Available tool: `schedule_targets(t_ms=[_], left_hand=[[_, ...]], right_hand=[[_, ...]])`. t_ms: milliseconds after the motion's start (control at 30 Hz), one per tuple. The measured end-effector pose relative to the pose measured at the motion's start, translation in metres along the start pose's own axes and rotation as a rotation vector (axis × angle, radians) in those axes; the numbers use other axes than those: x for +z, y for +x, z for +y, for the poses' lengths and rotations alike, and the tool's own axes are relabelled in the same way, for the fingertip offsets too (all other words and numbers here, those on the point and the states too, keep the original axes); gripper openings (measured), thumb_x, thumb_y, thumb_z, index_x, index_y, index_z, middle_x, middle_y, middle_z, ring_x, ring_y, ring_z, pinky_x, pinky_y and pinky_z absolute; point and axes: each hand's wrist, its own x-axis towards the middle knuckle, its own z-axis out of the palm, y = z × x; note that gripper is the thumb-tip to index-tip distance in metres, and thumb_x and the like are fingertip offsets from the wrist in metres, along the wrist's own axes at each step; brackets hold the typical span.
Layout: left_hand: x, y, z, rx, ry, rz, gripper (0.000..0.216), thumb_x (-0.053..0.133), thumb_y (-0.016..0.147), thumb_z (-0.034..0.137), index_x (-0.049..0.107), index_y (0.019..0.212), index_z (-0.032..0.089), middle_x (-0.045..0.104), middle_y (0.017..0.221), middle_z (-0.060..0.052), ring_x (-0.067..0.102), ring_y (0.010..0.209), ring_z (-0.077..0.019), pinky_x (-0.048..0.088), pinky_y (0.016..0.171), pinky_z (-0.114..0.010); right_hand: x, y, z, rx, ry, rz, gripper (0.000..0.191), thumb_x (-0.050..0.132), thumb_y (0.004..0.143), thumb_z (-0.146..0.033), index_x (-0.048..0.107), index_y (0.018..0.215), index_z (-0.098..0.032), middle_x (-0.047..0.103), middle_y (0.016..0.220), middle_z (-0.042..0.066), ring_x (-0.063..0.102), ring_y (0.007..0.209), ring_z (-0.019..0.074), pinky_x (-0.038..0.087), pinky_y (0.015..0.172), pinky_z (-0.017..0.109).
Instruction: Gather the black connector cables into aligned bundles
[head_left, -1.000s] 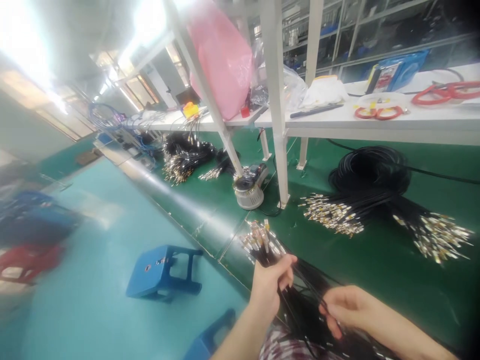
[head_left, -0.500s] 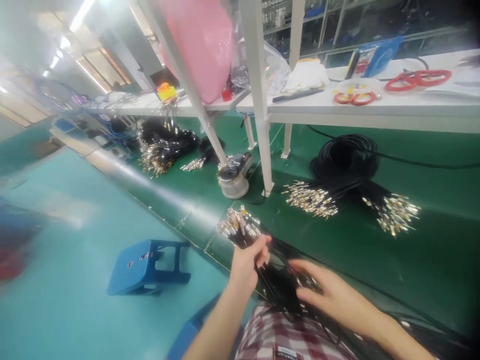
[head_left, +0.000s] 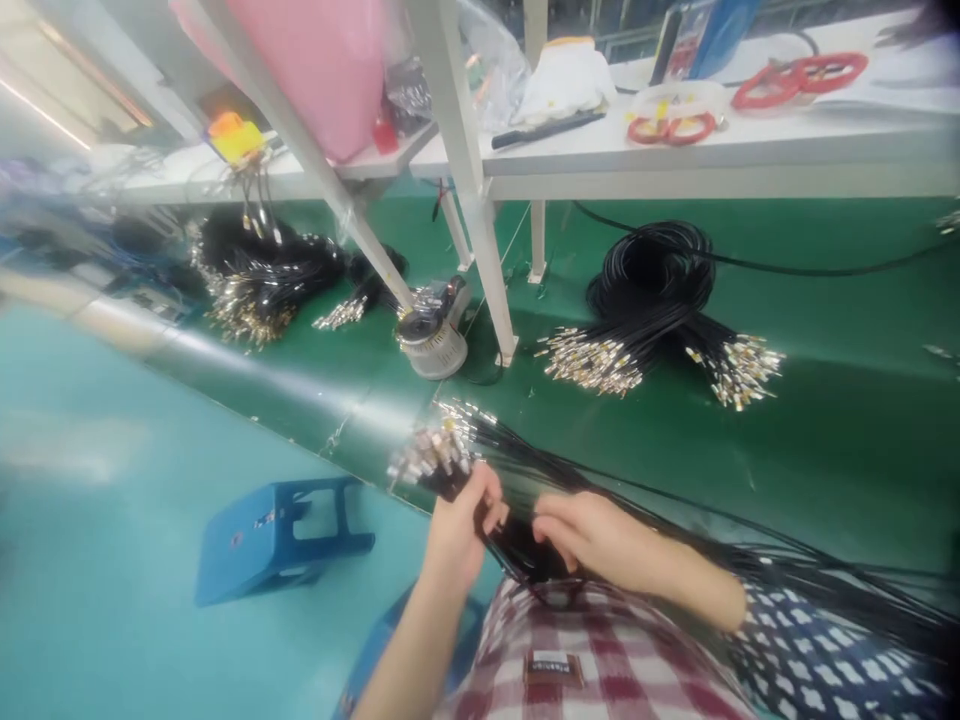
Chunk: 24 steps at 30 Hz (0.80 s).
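Note:
My left hand [head_left: 459,525] is closed around a bundle of black cables [head_left: 517,545], just behind their metal connector ends [head_left: 429,455]. The connectors point up and to the left. My right hand [head_left: 589,530] is at the same bundle, nearer my body, with its fingers curled together on the dark cables; the exact grip is partly hidden and blurred. Beyond both hands, more loose black cables [head_left: 637,500] run along the green surface from a second cluster of connector tips [head_left: 469,415] toward the lower right.
A coiled cable bundle [head_left: 652,275] and a round white device [head_left: 433,345] lie on the green surface [head_left: 847,420]. Above stands a white shelf [head_left: 712,180] with red-handled scissors [head_left: 801,80]. More cables [head_left: 255,275] lie at left. A blue stool [head_left: 262,535] stands on the floor.
The view has shifted, so the hands appear further left. My right hand has come closer to my left, and its spread fingers have curled in. The cables behind now show apart from the held bundle.

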Motion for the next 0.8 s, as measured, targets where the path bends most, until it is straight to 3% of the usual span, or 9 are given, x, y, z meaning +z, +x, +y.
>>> schedule_targets(t_ms=[100, 200, 267, 333, 400, 533, 600, 667, 800], left_hand=[[-0.022, -0.001, -0.003, -0.003, -0.083, 0.064, 0.042, 0.074, 0.073, 0.043, 0.049, 0.056, 0.014, 0.044, 0.062, 0.004, 0.035, 0.045, -0.0037, 0.037, 0.05, -0.022], [-0.037, 0.0, -0.007, -0.026, -0.117, 0.121, 0.048, 0.076, 0.069, 0.047, 0.047, 0.051, 0.014, 0.058, 0.077, -0.002, 0.054, 0.069, -0.011, 0.049, 0.069, -0.028], [-0.04, 0.0, -0.009, -0.04, -0.144, 0.087, 0.049, 0.073, 0.072, 0.049, 0.045, 0.049, 0.015, 0.058, 0.07, -0.002, 0.058, 0.075, -0.0151, 0.049, 0.079, -0.032], [-0.039, -0.001, -0.011, -0.053, -0.193, 0.036, 0.049, 0.068, 0.078, 0.048, 0.044, 0.05, 0.016, 0.046, 0.05, 0.003, 0.052, 0.057, -0.0119, 0.049, 0.071, -0.031], [-0.037, -0.001, -0.013, -0.064, -0.245, 0.033, 0.05, 0.063, 0.082, 0.048, 0.042, 0.05, 0.017, 0.034, 0.041, 0.006, 0.035, 0.041, -0.0073, 0.042, 0.055, -0.025], [-0.03, 0.007, -0.013, -0.061, -0.225, 0.097, 0.028, 0.067, 0.082, 0.039, 0.059, 0.069, 0.015, 0.026, 0.037, 0.01, 0.021, 0.036, -0.0042, 0.024, 0.043, -0.02], [-0.024, 0.015, -0.011, -0.065, -0.185, 0.107, 0.021, 0.07, 0.079, 0.032, 0.065, 0.09, 0.014, 0.026, 0.038, 0.011, 0.02, 0.036, -0.0038, 0.022, 0.043, -0.02], [-0.016, 0.025, -0.008, -0.069, -0.169, 0.103, 0.028, 0.071, 0.078, 0.028, 0.064, 0.101, 0.014, 0.028, 0.039, 0.012, 0.022, 0.036, -0.0038, 0.022, 0.044, -0.02], [0.003, 0.038, -0.004, -0.039, -0.126, 0.068, 0.024, 0.072, 0.075, 0.024, 0.064, 0.093, 0.012, 0.039, 0.044, 0.009, 0.028, 0.036, -0.0028, 0.023, 0.043, -0.02]], right_hand=[[-0.015, 0.001, 0.032, 0.032, -0.016, -0.144, 0.028, 0.046, 0.092, -0.032, 0.067, 0.08, -0.019, 0.068, 0.075, 0.0, 0.059, 0.066, 0.0121, 0.041, 0.062, 0.022], [-0.019, 0.033, 0.066, 0.22, -0.171, 0.032, 0.027, 0.05, 0.091, -0.038, 0.07, 0.088, -0.019, 0.07, 0.086, 0.003, 0.062, 0.074, 0.014, 0.042, 0.065, 0.023], [-0.014, 0.064, 0.082, 0.34, -0.294, 0.194, 0.027, 0.056, 0.088, -0.04, 0.07, 0.092, -0.018, 0.07, 0.093, 0.006, 0.062, 0.08, 0.0166, 0.042, 0.069, 0.026], [-0.008, 0.089, 0.092, 0.374, -0.335, 0.236, 0.023, 0.059, 0.086, -0.036, 0.069, 0.09, -0.016, 0.07, 0.095, 0.009, 0.062, 0.084, 0.0188, 0.042, 0.072, 0.028], [-0.005, 0.099, 0.095, 0.363, -0.348, 0.251, 0.019, 0.056, 0.088, -0.031, 0.069, 0.087, -0.017, 0.07, 0.096, 0.01, 0.062, 0.087, 0.0198, 0.042, 0.075, 0.03], [-0.013, 0.075, 0.086, 0.304, -0.275, 0.274, 0.024, 0.048, 0.093, -0.033, 0.067, 0.092, -0.019, 0.071, 0.089, 0.005, 0.063, 0.081, 0.0175, 0.043, 0.074, 0.028], [-0.016, 0.052, 0.077, 0.243, -0.092, 0.255, 0.025, 0.049, 0.092, -0.038, 0.065, 0.09, -0.019, 0.071, 0.078, 0.002, 0.062, 0.071, 0.0149, 0.044, 0.068, 0.025], [-0.014, 0.032, 0.069, 0.184, 0.12, 0.237, 0.028, 0.051, 0.09, -0.042, 0.064, 0.085, -0.017, 0.068, 0.071, 0.002, 0.059, 0.065, 0.0139, 0.044, 0.063, 0.024], [0.001, 0.007, 0.056, 0.162, 0.338, 0.238, 0.032, 0.054, 0.087, -0.047, 0.062, 0.08, -0.017, 0.065, 0.066, 0.002, 0.054, 0.059, 0.0127, 0.04, 0.057, 0.024]])
